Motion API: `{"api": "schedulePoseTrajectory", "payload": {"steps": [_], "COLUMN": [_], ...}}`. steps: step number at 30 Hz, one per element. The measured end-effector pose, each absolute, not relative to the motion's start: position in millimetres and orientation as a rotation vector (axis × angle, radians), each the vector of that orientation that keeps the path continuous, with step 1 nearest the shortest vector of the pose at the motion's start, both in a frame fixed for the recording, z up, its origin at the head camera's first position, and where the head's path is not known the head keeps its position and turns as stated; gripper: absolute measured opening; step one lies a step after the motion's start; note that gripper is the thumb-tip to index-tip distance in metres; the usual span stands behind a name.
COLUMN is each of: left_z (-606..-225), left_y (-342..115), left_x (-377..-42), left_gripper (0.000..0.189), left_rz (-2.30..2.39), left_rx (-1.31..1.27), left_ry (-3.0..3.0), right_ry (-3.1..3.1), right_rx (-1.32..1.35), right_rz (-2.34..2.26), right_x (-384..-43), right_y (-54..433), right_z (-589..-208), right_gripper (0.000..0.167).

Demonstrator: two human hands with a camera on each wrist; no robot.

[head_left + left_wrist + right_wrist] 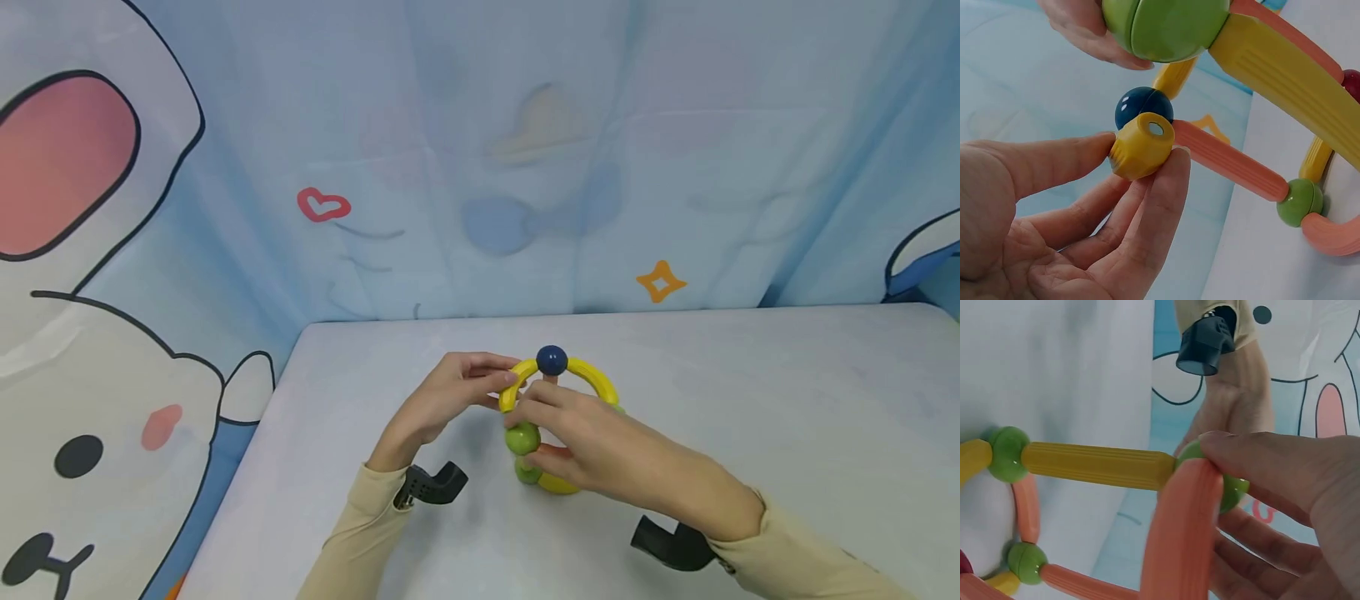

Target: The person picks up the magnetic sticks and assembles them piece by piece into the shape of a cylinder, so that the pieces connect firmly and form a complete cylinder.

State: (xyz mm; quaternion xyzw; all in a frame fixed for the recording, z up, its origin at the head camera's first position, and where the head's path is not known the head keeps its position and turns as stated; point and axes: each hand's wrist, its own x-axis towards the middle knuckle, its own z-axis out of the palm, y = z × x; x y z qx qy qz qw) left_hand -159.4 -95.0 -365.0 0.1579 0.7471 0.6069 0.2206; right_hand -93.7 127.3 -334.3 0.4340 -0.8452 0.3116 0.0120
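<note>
A frame of coloured rods and balls, like a magnetic building toy, stands on the table. My left hand point(450, 396) pinches a curved yellow rod point(1141, 150) between thumb and fingers. One end of that rod meets a dark blue ball point(552, 360) at the top; its free end faces the camera in the left wrist view. My right hand point(592, 433) pinches a green ball point(1234, 492), thumb on one side and fingers behind. From this ball run a straight yellow rod point(1097, 464) and a salmon rod point(1182, 531). In the head view my right hand hides much of the frame.
More green balls point(1027, 562) and salmon rods point(1232, 159) form the lower frame, with a dark red ball point(1352, 84) at one side. The white tabletop point(787, 400) extends around it. Behind hangs a blue printed curtain point(420, 125). Black wrist cameras point(438, 483) sit on both sleeves.
</note>
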Motion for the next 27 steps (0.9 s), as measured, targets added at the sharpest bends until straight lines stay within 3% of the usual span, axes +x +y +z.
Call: {"api": "schedulePoseTrajectory", "payload": {"steps": [27], "left_z": [-362.3], "left_y": [-95.0], "left_x": [-157.5], "left_gripper": [0.038], "left_rz": [1.68], "left_rx": [0.394], "left_ry": [2.055], "right_ry": [-2.603], "right_rx": [1.341], "right_rz": [0.934], "right_x": [-92.2], "right_y": [120.0], "right_z": [-338.4], "right_gripper": [0.032]}}
